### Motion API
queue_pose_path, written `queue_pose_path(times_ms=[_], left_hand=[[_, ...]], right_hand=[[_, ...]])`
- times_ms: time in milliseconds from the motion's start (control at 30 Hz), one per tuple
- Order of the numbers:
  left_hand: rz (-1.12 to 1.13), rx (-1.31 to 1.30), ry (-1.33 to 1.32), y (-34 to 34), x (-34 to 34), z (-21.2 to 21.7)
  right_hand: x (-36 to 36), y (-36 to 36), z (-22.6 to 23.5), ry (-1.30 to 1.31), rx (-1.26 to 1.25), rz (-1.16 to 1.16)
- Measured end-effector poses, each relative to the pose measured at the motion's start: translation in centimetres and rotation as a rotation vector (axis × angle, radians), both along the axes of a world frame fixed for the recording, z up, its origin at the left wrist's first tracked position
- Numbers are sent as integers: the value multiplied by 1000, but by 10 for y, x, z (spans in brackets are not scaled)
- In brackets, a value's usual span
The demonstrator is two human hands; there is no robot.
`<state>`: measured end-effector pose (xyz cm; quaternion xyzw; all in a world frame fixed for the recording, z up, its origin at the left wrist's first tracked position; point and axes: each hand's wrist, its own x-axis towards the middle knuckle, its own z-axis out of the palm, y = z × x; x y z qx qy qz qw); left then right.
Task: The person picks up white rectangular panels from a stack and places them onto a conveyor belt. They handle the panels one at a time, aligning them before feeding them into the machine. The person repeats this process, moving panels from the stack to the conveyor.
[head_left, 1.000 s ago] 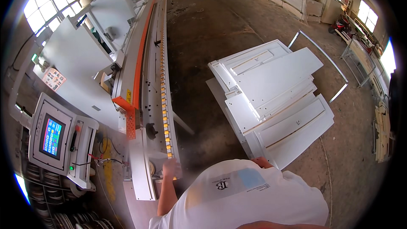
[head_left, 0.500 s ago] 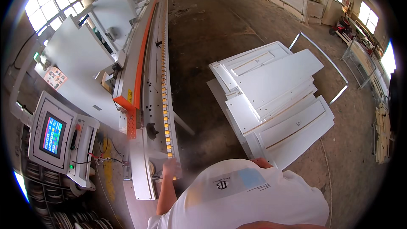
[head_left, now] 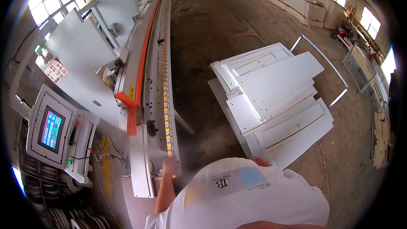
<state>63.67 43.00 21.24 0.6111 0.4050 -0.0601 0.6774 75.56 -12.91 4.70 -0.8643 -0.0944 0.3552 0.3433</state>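
Note:
My left hand (head_left: pixel 171 167) rests at the near end of a roller rail (head_left: pixel 168 133) with yellow rollers, fingers curled over its edge and slightly blurred. Just left of it, a narrow white panel (head_left: pixel 142 178) lies on the near end of a long edge banding machine (head_left: pixel 140 72), under its orange guard strip. My right hand (head_left: pixel 261 161) shows only in part beyond my white shirt, close to the near edge of stacked white panels (head_left: pixel 277 80); its fingers are hidden. Several of those panels have drilled holes and grooves.
A control box with a lit screen (head_left: pixel 51 129) stands at the left, above coils of edging tape (head_left: pixel 80 220). A metal frame handle (head_left: pixel 324 57) rises behind the panel stack. Large board stacks (head_left: pixel 292 6) stand at the far right. A slanted leg (head_left: pixel 183 123) juts out beneath the rail.
The view has shifted slightly. My left hand stays at the rail end and my right hand beside the stack; nothing else has plainly moved.

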Motion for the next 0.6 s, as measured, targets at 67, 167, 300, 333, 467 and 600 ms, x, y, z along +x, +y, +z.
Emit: queue_pose_path(times_ms=[67,167,300,333,467,600], left_hand=[[0,17,0,1,0,-2],[-21,38,-18,0,1,-4],[-13,43,-21,3,-2,-9],[-12,48,-21,2,-2,-7],[-26,70,4,-3,1,7],[-24,28,-22,-2,-1,8]], right_hand=[[1,-1,-2,-61,21,71],[5,0,-8,-54,13,79],[1,6,3,11,5,37],[2,9,10,-3,-2,49],[3,14,23,61,-57,-13],[6,16,19,62,-53,-18]])
